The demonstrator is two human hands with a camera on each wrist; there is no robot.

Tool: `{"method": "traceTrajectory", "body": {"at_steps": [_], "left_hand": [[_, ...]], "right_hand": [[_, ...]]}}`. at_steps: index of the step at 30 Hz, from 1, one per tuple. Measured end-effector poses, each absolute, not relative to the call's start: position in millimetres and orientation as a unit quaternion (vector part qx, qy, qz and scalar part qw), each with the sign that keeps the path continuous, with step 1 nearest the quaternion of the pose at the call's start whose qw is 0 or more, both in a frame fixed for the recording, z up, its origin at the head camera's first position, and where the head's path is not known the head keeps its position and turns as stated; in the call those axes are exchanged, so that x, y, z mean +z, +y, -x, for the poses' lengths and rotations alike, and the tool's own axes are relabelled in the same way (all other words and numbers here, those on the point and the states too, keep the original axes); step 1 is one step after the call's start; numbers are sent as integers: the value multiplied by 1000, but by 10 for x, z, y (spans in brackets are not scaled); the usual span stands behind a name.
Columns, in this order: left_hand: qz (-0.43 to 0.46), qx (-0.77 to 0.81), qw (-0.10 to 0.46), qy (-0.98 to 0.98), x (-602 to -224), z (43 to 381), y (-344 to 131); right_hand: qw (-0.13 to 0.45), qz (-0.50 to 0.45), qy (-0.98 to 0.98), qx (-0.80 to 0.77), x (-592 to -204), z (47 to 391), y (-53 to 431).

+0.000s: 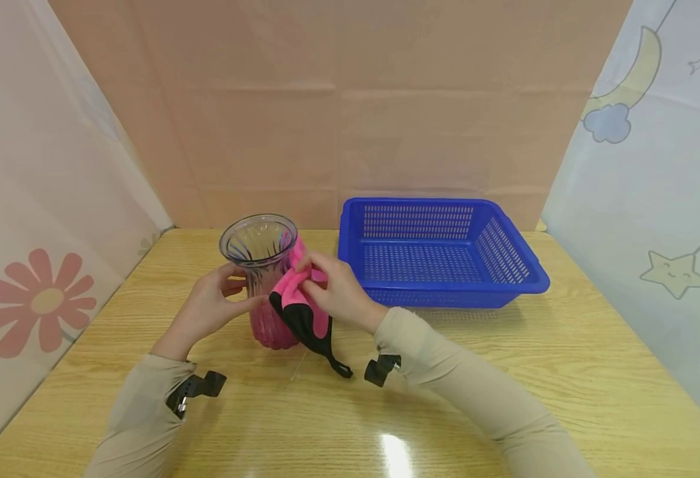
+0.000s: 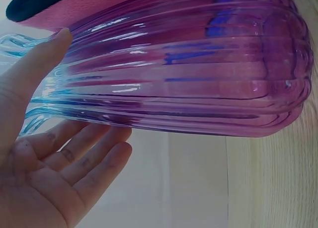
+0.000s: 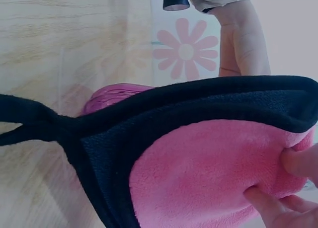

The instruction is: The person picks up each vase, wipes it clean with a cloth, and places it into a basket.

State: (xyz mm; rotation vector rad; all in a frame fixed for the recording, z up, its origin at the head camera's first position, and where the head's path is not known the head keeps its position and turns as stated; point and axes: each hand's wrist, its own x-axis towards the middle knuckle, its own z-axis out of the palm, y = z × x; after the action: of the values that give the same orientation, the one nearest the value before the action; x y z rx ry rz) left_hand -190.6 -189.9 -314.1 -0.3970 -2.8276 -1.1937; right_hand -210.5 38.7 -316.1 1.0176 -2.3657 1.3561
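A ribbed glass vase [image 1: 272,325], clear at the flared rim and pink to purple lower down, stands upright on the table. The left hand [image 1: 212,302] grips it below the rim, thumb on the near side and fingers on the far side; in the left wrist view the thumb and fingertips touch the purple glass [image 2: 189,89]. Against the vase's right side, the right hand [image 1: 340,292] pinches a fuzzy pink cleaning cloth [image 1: 292,285] with black edging and a hanging loop. The cloth [image 3: 198,163] covers most of the vase in the right wrist view.
A blue plastic basket [image 1: 445,290] with slotted walls stands behind and to the right of the hands. Wood-grain table [image 1: 302,431] lies under everything, with a beige sheet [image 1: 338,119] behind and patterned curtains at both sides.
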Motion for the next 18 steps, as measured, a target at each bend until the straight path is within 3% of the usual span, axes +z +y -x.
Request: {"method": "traceTrajectory", "body": {"at_steps": [18], "left_hand": [[159,-373,32,-913,-3171,1939,-1936]], "right_hand": [[104,-338,-790,502,-3052,2131,380]]}}
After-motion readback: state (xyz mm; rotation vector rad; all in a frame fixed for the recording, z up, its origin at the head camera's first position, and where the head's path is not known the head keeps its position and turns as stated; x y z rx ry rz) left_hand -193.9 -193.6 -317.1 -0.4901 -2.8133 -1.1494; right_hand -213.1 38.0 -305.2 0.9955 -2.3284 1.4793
